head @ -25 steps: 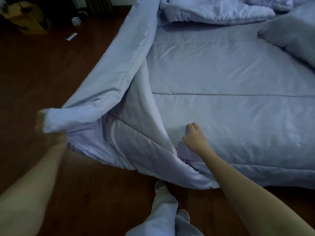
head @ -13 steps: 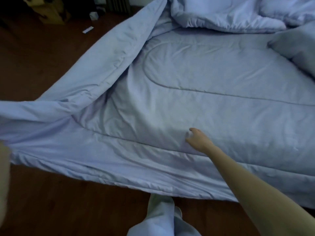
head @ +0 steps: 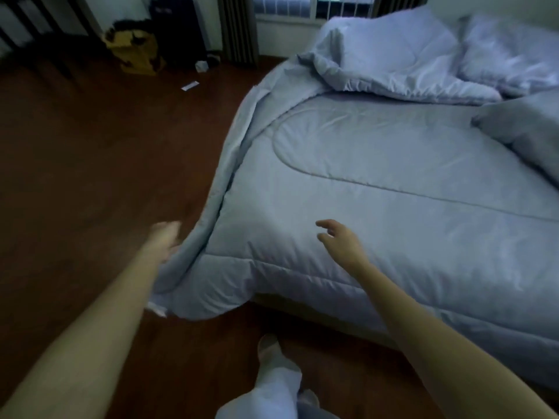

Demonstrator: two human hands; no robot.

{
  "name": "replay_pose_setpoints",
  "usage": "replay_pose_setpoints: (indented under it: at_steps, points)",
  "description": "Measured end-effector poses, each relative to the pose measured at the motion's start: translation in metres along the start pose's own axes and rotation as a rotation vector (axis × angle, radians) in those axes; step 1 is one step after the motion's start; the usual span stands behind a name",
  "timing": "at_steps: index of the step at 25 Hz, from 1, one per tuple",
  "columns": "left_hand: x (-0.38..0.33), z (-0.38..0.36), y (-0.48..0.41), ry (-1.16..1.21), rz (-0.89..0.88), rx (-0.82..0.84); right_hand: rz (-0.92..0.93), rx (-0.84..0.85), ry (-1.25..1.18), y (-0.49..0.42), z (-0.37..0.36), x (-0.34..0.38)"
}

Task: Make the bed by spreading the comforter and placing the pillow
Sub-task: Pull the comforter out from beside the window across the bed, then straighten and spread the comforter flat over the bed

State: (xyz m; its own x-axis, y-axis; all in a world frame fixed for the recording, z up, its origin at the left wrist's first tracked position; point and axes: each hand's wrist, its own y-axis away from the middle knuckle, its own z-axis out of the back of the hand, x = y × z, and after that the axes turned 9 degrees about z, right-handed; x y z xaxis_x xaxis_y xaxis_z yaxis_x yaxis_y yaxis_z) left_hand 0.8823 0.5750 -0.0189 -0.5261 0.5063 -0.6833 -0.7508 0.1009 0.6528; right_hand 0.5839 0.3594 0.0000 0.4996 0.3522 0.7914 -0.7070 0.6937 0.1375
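Observation:
A pale blue quilted comforter (head: 378, 189) lies over the bed, flat in the near part and bunched into a heap (head: 393, 62) at the far end. Its near left corner hangs off the bed down to the floor. My left hand (head: 165, 237) is blurred and sits against that hanging edge; I cannot make out whether it grips the fabric. Fingers apart, my right hand (head: 341, 240) hovers just over the flat comforter and holds nothing. A grey pillow (head: 526, 131) lies at the right edge. A lighter pillow (head: 508, 55) lies behind it.
Dark wooden floor (head: 106, 161) runs along the bed's left side and in front. A yellow bag (head: 136, 52) and a dark suitcase (head: 178, 31) stand by the far wall. A paper slip (head: 190, 85) lies on the floor. My legs (head: 272, 388) stand at the bed's near edge.
The comforter corner, pulled far out to the left before, has dropped beside the bed. My left hand moved in toward the bed. My right hand lifted off the comforter and opened.

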Motion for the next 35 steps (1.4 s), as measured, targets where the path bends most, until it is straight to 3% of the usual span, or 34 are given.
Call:
replay_pose_setpoints:
  at_steps: [4,6,13,21,25,31,35]
  points:
    - [-0.056,-0.049,0.122,-0.122,-0.397,0.286,0.136,-0.114,-0.266,-0.004,0.005,0.068]
    - [-0.072,-0.046,0.146,-0.145,-0.545,0.345,0.206,-0.13,-0.363,-0.004,0.009,0.099]
    - [-0.103,0.031,0.15,-0.026,-0.784,0.225,0.385,-0.107,-0.52,-0.023,-0.011,0.21]
    - [-0.149,0.203,0.092,0.033,-0.909,0.161,0.622,0.02,-0.559,-0.067,-0.134,0.368]
    - [-0.181,0.259,0.051,0.07,-0.88,0.128,0.606,-0.012,-0.627,-0.105,-0.18,0.417]
    - [-0.243,0.252,-0.034,0.021,-0.836,0.215,0.503,-0.158,-0.669,-0.204,-0.207,0.425]
    - [-0.337,0.217,-0.101,-0.074,-0.91,0.321,0.465,-0.289,-0.714,-0.302,-0.209,0.426]
